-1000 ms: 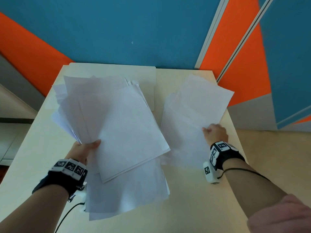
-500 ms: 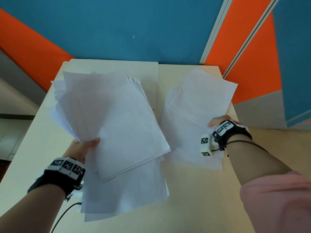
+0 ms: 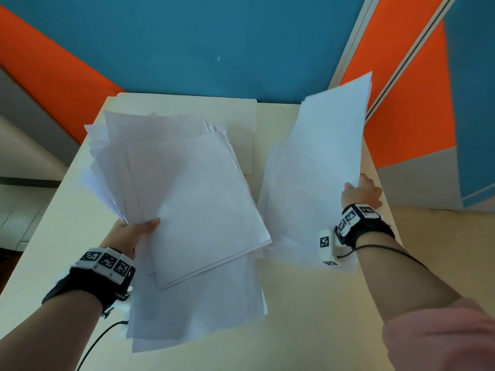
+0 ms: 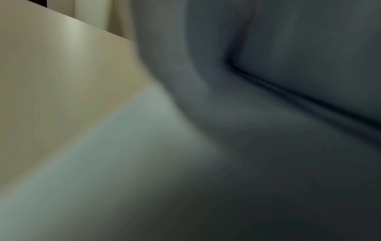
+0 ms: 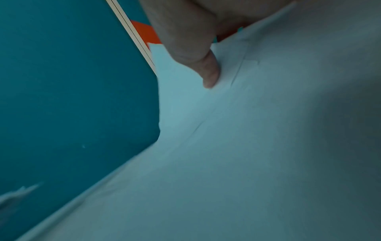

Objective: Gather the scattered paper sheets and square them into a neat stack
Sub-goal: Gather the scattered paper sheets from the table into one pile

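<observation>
My left hand grips a fanned bundle of white sheets at its lower left edge, thumb on top, held above the table. More sheets hang or lie beneath it toward me. My right hand pinches the right edge of a second bundle of sheets, which is lifted and tilted up on its right side. In the right wrist view my thumb presses on those sheets. The left wrist view shows only blurred paper and table.
The pale table has its right edge just beyond my right hand. A cream folder lies at the table's far side under the left sheets. A blue and orange wall stands behind.
My right hand has moved right and away along the sheets' edge and lifted the right bundle, so that it tilts up. The left hand and its bundle have hardly moved.
</observation>
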### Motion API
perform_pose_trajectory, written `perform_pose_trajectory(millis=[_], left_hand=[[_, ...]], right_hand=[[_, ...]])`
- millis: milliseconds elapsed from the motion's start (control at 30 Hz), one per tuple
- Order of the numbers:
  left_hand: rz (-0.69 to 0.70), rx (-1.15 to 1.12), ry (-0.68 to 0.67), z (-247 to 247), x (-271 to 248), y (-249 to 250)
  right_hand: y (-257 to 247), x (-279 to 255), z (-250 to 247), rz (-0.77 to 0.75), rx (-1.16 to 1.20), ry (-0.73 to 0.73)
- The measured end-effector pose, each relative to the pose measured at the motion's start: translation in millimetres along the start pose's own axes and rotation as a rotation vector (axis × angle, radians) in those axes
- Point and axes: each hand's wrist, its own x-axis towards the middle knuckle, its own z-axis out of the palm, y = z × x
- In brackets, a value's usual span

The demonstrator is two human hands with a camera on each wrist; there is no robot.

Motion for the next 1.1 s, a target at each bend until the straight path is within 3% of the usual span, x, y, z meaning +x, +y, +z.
perform_pose_trajectory(millis=[167, 433, 600, 767, 1100], left_hand=[[0.009, 0.020, -0.004, 3, -3, 4], [0.015, 0.046, -0.015, 2, -8, 12], [0.017, 0.024, -0.073, 15, -18, 19], [0.053, 0.039, -0.081, 12, -21, 25], [0.050, 0.051, -0.052, 10, -27, 32]], right_hand=[[0, -1, -23, -0.148, 0.385, -0.042], [1, -4, -74, -0.029, 0.825, -0.362], [-9, -38, -65, -0.109, 0.898, -0.610], [-24, -48, -88, -0.127, 1.006, -0.547], [-42, -102, -55, -0.015, 0.940, -0.733]])
